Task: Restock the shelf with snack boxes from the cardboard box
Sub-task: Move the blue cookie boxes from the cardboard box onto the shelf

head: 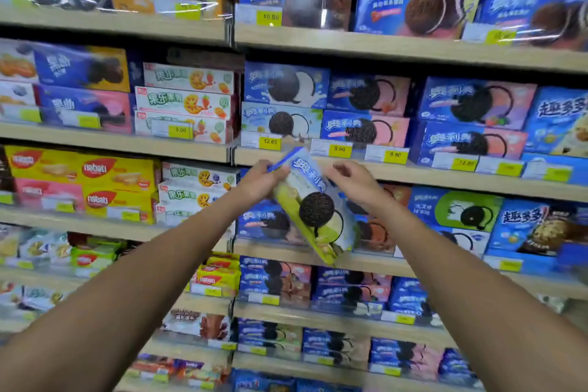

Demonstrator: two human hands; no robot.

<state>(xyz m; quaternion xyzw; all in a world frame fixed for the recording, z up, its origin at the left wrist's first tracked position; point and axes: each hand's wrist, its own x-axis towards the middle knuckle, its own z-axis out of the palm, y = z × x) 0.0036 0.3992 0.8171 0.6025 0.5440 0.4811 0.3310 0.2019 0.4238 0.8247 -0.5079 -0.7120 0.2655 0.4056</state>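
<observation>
A snack box (pixel 313 207), blue at the top and yellow-green below with a dark sandwich cookie printed on it, hangs tilted in front of the middle shelf (pixel 413 175). My left hand (pixel 259 181) grips its upper left edge. My right hand (pixel 353 183) holds its upper right edge, fingers curled over the top. The box's lower end points down and to the right, over the shelf below. The cardboard box is out of view.
Wooden shelves (pixel 111 143) run across the whole view, packed with blue cookie boxes (pixel 471 102) on the right and yellow wafer boxes (pixel 117 175) and white biscuit boxes (pixel 184 102) on the left. Yellow price tags (pixel 270 141) line the shelf edges.
</observation>
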